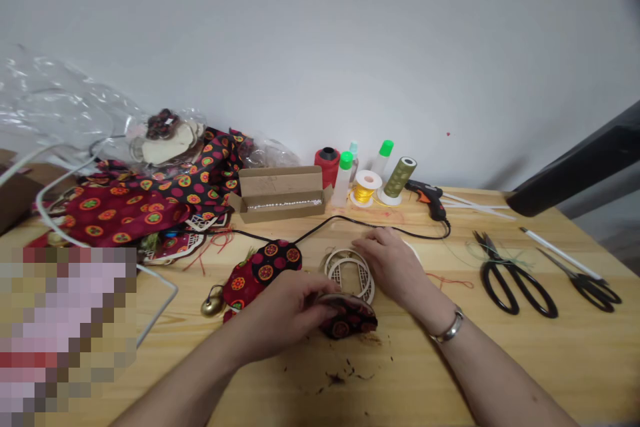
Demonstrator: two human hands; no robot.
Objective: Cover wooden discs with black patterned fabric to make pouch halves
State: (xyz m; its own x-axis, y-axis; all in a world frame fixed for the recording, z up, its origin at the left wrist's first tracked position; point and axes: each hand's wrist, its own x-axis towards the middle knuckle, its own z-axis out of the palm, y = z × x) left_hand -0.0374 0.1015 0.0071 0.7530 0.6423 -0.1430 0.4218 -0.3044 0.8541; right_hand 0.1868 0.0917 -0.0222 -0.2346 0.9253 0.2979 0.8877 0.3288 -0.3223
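L hand [287, 312] clamped on fabric pad [350, 321], front-centre of table [500, 373]. Pad lies flat, long axis approx L-R, right end pointing at R wrist. R hand [393, 265] loose, fingers resting on wooden rings [347, 273] just behind pad. Hands close, not touching.

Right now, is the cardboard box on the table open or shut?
Open. The cardboard box has its lid folded back, and a pale beaded strip shows inside it.

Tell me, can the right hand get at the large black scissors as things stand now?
Probably yes. The right hand rests on the wooden rings, and the large black scissors lie to its right with only bare table and a thin red thread between.
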